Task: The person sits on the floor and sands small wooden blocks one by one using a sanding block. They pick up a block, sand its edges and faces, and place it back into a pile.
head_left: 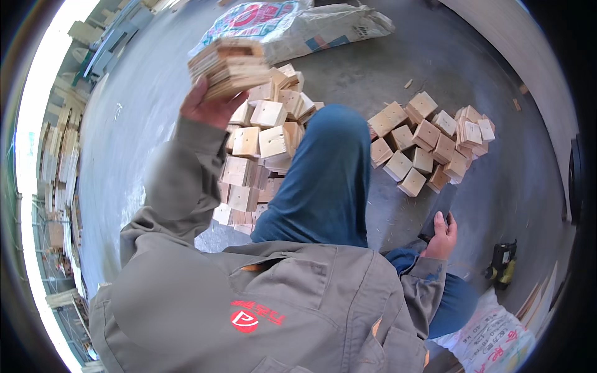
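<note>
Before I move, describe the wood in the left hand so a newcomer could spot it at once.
Find the pale woven sack at the top of the view, then the left hand below its left end. That hand holds the layered wood, held up, unlike the wooden blocks piled on the floor.

1. Floor [385, 71]: left block pile [273, 143], right block pile [427, 135]; raised knee [333, 168] between.
2. Far sack [323, 34] behind left block pile, toward floor's far edge.
3. Tool [504, 255] near right edge, nearside of right block pile.
4. Near sack [488, 336] at near-right corner.
5. Timber [59, 155] along left edge.
</note>
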Demonstrator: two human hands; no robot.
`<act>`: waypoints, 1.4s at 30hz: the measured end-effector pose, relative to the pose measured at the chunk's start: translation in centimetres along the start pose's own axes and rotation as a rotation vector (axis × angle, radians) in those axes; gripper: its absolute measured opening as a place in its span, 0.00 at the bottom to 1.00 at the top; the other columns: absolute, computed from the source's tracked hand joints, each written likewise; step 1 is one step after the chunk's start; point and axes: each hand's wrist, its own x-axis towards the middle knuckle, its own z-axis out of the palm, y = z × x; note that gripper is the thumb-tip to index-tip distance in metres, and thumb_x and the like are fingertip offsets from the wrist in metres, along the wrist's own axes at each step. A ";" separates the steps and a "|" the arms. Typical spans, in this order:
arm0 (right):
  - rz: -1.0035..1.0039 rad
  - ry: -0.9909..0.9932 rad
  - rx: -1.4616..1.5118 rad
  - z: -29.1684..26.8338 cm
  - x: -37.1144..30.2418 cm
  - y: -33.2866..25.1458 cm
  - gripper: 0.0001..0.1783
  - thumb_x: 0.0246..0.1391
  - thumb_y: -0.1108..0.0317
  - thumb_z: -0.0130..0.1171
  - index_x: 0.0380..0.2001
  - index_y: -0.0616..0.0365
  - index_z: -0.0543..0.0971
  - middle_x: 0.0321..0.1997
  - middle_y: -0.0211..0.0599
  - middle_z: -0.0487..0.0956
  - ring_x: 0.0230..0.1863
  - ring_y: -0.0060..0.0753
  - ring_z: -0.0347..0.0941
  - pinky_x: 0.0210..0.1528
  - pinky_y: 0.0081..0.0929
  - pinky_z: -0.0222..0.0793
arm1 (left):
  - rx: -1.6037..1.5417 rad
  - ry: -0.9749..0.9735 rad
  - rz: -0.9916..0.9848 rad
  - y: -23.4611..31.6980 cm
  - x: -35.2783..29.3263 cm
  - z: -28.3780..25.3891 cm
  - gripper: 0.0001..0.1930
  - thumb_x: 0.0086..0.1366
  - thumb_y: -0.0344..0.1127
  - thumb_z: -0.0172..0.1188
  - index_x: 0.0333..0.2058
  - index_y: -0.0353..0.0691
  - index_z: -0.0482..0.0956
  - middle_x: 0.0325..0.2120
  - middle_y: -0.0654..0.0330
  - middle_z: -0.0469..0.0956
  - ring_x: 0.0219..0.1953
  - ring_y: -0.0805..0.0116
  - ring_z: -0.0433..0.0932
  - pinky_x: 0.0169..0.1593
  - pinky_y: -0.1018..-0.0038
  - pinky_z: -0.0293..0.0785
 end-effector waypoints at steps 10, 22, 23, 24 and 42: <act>0.067 -0.084 -0.223 -0.3 -0.1 1.7 0.28 0.64 0.66 0.64 0.62 0.71 0.71 0.47 0.42 0.83 0.46 0.28 0.78 0.53 0.26 0.74 | 0.206 0.742 -0.502 -1.6 -24.3 -14.9 0.34 0.65 0.47 0.63 0.66 0.40 0.67 0.59 0.48 0.76 0.57 0.47 0.79 0.57 0.47 0.81; 0.037 -0.091 -0.441 -1.6 0.4 3.1 0.34 0.63 0.62 0.67 0.64 0.72 0.69 0.50 0.47 0.83 0.49 0.29 0.79 0.55 0.26 0.74 | 0.512 0.623 -0.904 -13.2 -20.9 -12.5 0.28 0.59 0.46 0.70 0.59 0.50 0.78 0.47 0.64 0.82 0.47 0.67 0.80 0.46 0.64 0.79; 0.044 -0.084 -0.427 -1.8 0.4 3.0 0.34 0.63 0.62 0.67 0.64 0.72 0.69 0.50 0.48 0.83 0.49 0.30 0.79 0.55 0.25 0.74 | 0.523 0.617 -0.922 -14.3 -20.7 -12.7 0.28 0.59 0.46 0.70 0.59 0.50 0.78 0.47 0.64 0.82 0.47 0.66 0.80 0.46 0.64 0.78; 0.052 -0.078 -0.414 -1.8 0.3 3.0 0.34 0.63 0.62 0.68 0.64 0.72 0.69 0.50 0.48 0.83 0.49 0.30 0.79 0.54 0.25 0.74 | 0.533 0.612 -0.940 -15.3 -20.4 -12.7 0.29 0.59 0.46 0.70 0.59 0.50 0.78 0.48 0.63 0.82 0.47 0.65 0.80 0.45 0.64 0.78; 0.114 -0.072 -0.416 -2.9 0.5 4.0 0.36 0.60 0.60 0.70 0.63 0.71 0.70 0.50 0.50 0.83 0.48 0.30 0.79 0.55 0.27 0.75 | 0.161 1.249 -0.691 -21.4 -18.8 -15.6 0.43 0.61 0.61 0.70 0.68 0.49 0.63 0.68 0.43 0.62 0.67 0.47 0.65 0.66 0.56 0.70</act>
